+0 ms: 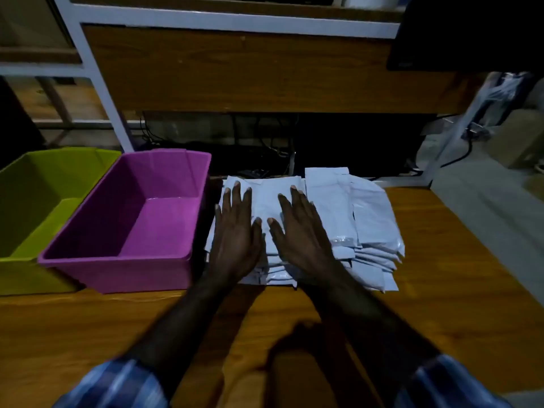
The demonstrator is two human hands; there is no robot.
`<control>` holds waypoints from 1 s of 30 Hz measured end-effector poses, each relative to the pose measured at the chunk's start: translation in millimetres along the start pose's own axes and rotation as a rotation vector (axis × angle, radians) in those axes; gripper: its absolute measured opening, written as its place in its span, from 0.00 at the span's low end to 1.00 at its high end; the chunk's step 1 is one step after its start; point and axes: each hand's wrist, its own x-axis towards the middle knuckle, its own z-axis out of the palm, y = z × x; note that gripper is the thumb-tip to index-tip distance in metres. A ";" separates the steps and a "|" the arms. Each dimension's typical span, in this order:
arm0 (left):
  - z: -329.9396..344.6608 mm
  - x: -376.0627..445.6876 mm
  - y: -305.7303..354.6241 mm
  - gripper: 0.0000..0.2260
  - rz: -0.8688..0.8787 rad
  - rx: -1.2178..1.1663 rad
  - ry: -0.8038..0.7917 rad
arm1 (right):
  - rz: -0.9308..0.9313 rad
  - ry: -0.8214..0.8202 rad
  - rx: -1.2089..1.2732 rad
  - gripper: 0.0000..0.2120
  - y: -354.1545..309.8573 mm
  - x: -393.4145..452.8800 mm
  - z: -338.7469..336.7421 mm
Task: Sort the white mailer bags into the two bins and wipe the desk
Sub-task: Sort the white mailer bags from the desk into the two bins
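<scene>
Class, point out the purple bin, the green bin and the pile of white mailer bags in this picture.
purple bin [117, 258]: head view, on its near front wall.
green bin [29, 187]: head view, on its inside wall.
pile of white mailer bags [374, 213]: head view, on a bare top bag at the right.

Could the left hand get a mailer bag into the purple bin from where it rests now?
Probably yes. The left hand lies flat on the mailer bags, right beside the purple bin, whose open top shows nothing in the way.
</scene>
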 end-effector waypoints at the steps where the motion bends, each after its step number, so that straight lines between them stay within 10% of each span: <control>1: 4.1 8.9 -3.9 0.26 -0.017 0.056 -0.001 | 0.008 -0.036 -0.011 0.28 1.5 9.3 5.0; 12: 55.1 46.4 -48.3 0.21 -0.182 0.402 -0.306 | 0.041 -0.288 -0.052 0.31 30.1 50.4 28.5; 30: 85.0 42.8 -62.3 0.28 -0.295 0.311 -0.127 | 0.191 -0.225 -0.173 0.34 29.9 60.5 63.9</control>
